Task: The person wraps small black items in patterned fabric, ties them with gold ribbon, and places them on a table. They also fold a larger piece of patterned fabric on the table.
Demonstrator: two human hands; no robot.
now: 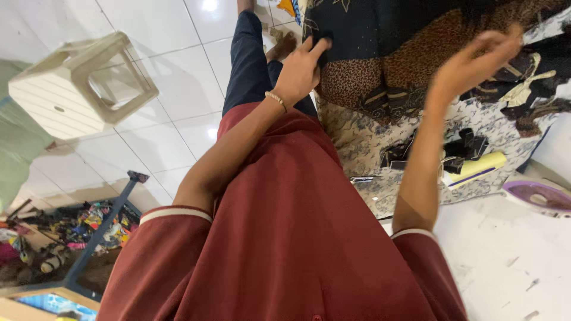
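White tiled floor [178, 77], plastic stool [80, 83], patterned cloth [416, 41] on floral-covered table [363, 142].

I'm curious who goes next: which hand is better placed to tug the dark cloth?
Probably the left hand: its fingers pinch the dark cloth at its edge. The right hand is blurred, open, seemingly above it.

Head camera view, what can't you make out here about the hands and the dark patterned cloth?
- Right hand: motion-blurred, so whether it touches or grips the dark patterned cloth cannot be told.
- Left hand: fingertips lie on the cloth's edge; whether they pinch it is unclear.
- Cloth: cut off by the top edge, full shape unseen.
- Small black pieces beside the yellow roll: too small to identify.
- Purple-rimmed item: cut off by the right edge.
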